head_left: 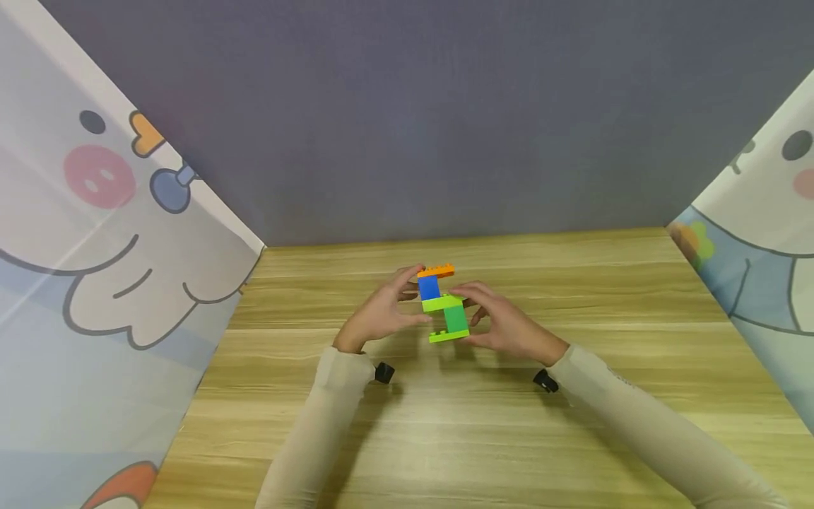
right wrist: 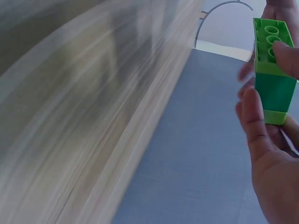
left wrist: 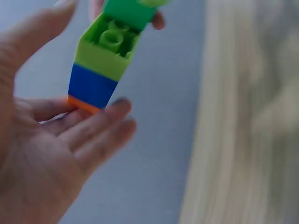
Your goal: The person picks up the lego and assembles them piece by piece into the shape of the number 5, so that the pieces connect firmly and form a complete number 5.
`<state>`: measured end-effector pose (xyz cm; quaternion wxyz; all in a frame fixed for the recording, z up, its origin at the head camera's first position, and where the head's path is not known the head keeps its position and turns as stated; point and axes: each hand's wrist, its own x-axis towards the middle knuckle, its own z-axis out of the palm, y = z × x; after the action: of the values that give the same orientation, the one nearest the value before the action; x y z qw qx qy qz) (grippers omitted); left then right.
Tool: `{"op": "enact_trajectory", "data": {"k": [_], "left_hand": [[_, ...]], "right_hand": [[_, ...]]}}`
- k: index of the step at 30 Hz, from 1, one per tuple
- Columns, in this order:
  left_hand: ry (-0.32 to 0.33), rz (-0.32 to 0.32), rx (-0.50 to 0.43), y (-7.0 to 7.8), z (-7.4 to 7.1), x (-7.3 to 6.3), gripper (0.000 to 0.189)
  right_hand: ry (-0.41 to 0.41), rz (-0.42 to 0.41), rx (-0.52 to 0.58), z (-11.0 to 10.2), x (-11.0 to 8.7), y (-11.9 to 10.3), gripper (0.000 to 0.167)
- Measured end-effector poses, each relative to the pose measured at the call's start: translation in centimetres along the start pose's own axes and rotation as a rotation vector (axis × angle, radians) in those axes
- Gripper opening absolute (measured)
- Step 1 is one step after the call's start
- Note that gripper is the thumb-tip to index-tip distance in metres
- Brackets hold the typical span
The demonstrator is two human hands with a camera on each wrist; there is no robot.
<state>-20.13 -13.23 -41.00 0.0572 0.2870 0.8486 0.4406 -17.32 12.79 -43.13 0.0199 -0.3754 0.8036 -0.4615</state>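
Observation:
A stepped stack of toy building bricks is held up in the head view. From the top it runs orange brick (head_left: 436, 271), blue brick (head_left: 429, 288), lime brick (head_left: 439, 305), green brick (head_left: 456, 319) and a second lime brick (head_left: 448, 336). My right hand (head_left: 509, 326) grips its lower part, thumb on the bottom lime brick and fingers at the upper lime one. Loosely extended, the fingers of my left hand (head_left: 384, 309) lie against the orange brick (left wrist: 84, 104) in the left wrist view. The left thumb stands apart from the bricks.
Beneath both hands is a wood-grain table (head_left: 458, 438). A grey panel (head_left: 458, 120) rises behind it, with cartoon-printed panels at the left (head_left: 159, 276) and right (head_left: 763, 219). Small black devices (head_left: 384, 372) sit at both wrists.

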Motion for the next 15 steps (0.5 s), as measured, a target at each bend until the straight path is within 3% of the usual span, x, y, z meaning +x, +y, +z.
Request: {"op": "enact_trajectory", "data": {"k": [2,8,15], "left_hand": [[-0.05,0.0,0.072,-0.2,0.3,0.2,0.087],[-0.059,-0.05,0.286,-1.2,0.8,0.8,0.077],[-0.18,-0.121,0.455,-3.6,1.8,2.4,0.077]], "right_hand": [[-0.011,0.024,0.008,0.0,0.0,0.1,0.081],[-0.08,0.102,-0.012,0.5,0.2,0.6,0.077],[-0.119,0.208,-0.212,1.4,0.8,2.1,0.077]]}}
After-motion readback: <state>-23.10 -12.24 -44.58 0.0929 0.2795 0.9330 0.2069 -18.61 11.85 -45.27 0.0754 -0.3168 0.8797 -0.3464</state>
